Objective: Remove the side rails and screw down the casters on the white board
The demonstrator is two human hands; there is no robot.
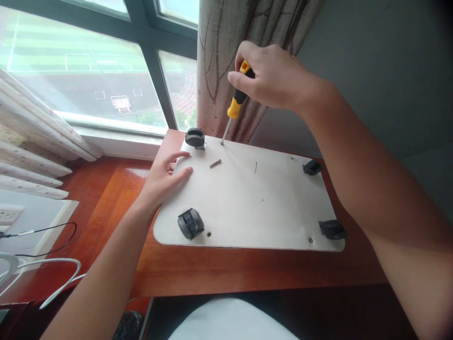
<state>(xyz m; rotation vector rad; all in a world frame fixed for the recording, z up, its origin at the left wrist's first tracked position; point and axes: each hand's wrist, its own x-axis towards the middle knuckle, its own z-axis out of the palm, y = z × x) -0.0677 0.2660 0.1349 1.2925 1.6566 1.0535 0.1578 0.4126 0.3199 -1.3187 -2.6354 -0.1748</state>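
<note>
My right hand (pixel 264 73) is closed round the handle of a yellow and black screwdriver (pixel 234 107). Its tip meets a screw head near the far edge of a white board (pixel 240 203). At the board's left edge, my left hand (pixel 170 174) rests with thumb and fingers apart. A loose screw (pixel 215 163) lies on the board to the right of that hand. Black casters stand at the corners: a far left caster (pixel 195 138), a near left caster (pixel 191 224), a far right caster (pixel 312 167) and a near right caster (pixel 333 229). Dark holes show near some casters.
The board lies on a reddish wooden table (pixel 247 274). Behind it hang a patterned curtain (pixel 222 61) and a grey wall (pixel 371 61). A window (pixel 88 71) is at the left. White cables (pixel 67 262) and a wall socket (pixel 10 215) are at lower left.
</note>
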